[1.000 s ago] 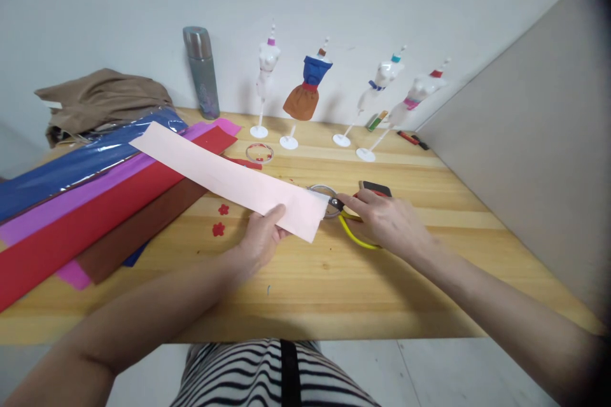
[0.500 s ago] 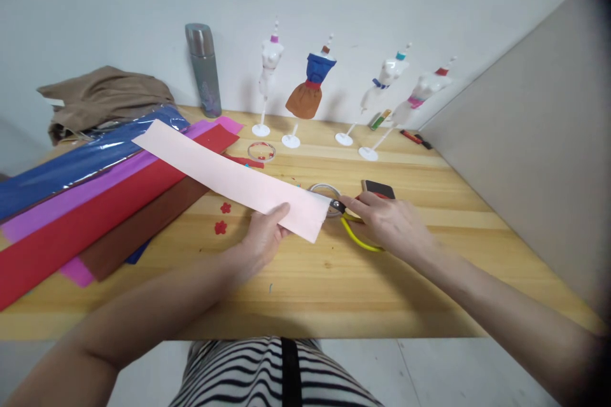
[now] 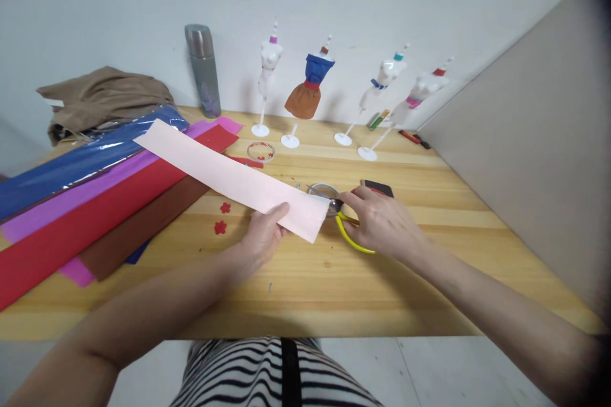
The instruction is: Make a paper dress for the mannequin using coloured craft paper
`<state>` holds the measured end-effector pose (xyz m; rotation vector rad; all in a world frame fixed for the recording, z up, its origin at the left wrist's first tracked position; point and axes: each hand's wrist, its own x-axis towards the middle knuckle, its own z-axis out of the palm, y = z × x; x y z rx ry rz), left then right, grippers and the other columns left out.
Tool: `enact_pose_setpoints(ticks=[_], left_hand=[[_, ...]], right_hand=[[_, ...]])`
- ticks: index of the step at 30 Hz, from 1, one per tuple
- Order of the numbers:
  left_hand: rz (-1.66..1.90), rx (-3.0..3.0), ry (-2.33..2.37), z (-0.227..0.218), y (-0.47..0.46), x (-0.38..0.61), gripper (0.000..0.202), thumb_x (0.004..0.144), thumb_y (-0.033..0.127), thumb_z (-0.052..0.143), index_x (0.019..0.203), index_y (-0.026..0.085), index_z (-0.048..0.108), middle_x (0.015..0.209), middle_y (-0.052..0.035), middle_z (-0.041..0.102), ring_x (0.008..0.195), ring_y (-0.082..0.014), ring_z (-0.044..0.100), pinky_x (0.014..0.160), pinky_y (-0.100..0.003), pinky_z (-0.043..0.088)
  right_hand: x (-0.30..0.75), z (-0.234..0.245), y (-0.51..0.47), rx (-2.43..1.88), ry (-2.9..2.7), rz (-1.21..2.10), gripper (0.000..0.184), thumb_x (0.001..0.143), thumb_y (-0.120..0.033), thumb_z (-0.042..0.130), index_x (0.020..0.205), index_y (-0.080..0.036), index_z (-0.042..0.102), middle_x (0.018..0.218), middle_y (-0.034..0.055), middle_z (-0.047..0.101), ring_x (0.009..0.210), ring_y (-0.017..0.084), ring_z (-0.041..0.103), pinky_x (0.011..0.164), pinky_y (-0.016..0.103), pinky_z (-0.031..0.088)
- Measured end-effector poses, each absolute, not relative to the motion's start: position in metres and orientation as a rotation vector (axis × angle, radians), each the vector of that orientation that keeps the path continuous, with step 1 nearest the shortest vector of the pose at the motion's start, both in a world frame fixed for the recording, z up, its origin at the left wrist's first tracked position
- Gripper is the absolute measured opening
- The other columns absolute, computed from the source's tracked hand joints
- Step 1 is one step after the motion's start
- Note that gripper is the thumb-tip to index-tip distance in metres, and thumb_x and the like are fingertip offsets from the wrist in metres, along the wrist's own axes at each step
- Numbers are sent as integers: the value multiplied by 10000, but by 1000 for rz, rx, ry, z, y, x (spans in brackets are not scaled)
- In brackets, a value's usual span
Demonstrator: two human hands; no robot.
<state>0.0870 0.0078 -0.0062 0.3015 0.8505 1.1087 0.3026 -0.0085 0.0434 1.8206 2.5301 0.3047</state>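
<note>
My left hand [image 3: 261, 235] pinches the near end of a long pale pink paper strip [image 3: 224, 176], which slants away to the far left over other sheets. My right hand [image 3: 382, 222] is closed on the yellow-handled scissors [image 3: 351, 236], whose blades meet the strip's near right edge. A clear tape ring [image 3: 323, 191] lies just behind the blades. Two small red paper flowers [image 3: 221, 217] rest on the wood left of my left hand.
Blue, purple, red and brown sheets [image 3: 95, 203] fan across the table's left. Behind stand a grey flask [image 3: 203, 70], several small mannequins, one in a blue and brown dress [image 3: 305, 90], another tape ring [image 3: 260, 151], a brown cloth [image 3: 102, 98], a dark phone [image 3: 378, 187]. A grey partition [image 3: 534, 133] stands right.
My right hand with the scissors has shifted slightly left toward the strip's edge. The left hand and the strip have hardly moved.
</note>
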Motion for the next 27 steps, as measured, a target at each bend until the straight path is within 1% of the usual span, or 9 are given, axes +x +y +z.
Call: enact_pose_setpoints(ticks=[3, 5, 8, 10, 15, 19, 23, 27], left_hand=[[1118, 298, 847, -6, 8, 87, 275, 814, 74, 740, 1075, 153, 708, 1229, -126, 772, 1194, -274, 712, 883, -331, 626], [1116, 294, 857, -6, 8, 87, 253, 817, 66, 734, 1055, 150, 711, 1207, -122, 780, 1186, -274, 714, 859, -316, 624], [1123, 293, 871, -7, 8, 87, 256, 789, 57, 758, 1024, 150, 715, 1163, -115, 791, 1168, -273, 720, 877, -323, 615], [1124, 287, 870, -7, 8, 87, 272, 784, 60, 766, 1035, 150, 715, 1154, -112, 793, 1158, -272, 723, 888, -335, 611], [1132, 259, 865, -11, 9, 87, 307, 776, 67, 783, 1055, 162, 700, 1118, -90, 801, 1106, -252, 740, 843, -312, 607], [1150, 275, 851, -14, 9, 87, 372, 737, 72, 818, 1074, 174, 699, 1085, -81, 805, 1074, -245, 748, 863, -322, 604], [1137, 313, 847, -14, 9, 87, 330, 742, 75, 808, 1042, 163, 704, 1052, -91, 806, 1022, -241, 755, 824, -318, 608], [1124, 322, 868, -11, 9, 87, 313, 751, 76, 798, 1039, 151, 702, 1091, -105, 798, 1063, -254, 740, 838, -327, 597]], right_hand=[[302, 43, -7, 1821, 2506, 274, 440, 873, -254, 531, 1280, -198, 687, 962, 124, 716, 742, 223, 631, 559, 284, 299], [303, 43, -8, 1843, 2511, 247, 449, 872, -257, 537, 1292, -204, 687, 983, 124, 722, 748, 222, 636, 559, 282, 309], [306, 42, -9, 1899, 2528, 238, 452, 878, -273, 542, 1300, -205, 691, 990, 120, 732, 748, 217, 646, 567, 278, 332], [306, 40, -9, 1915, 2544, 254, 468, 875, -273, 547, 1317, -208, 687, 975, 116, 733, 752, 218, 651, 571, 274, 343], [302, 34, -8, 1890, 2575, 253, 506, 856, -239, 564, 1349, -223, 677, 973, 106, 729, 719, 199, 638, 569, 264, 347], [305, 29, -6, 1853, 2663, 348, 505, 854, -199, 560, 1342, -232, 687, 903, 89, 721, 675, 178, 615, 560, 255, 337], [312, 24, -4, 1790, 2764, 494, 492, 852, -145, 531, 1297, -242, 717, 800, 68, 699, 671, 176, 619, 560, 248, 334], [316, 24, -3, 1743, 2747, 494, 495, 858, -136, 523, 1304, -249, 706, 790, 60, 692, 648, 165, 597, 544, 249, 302]])
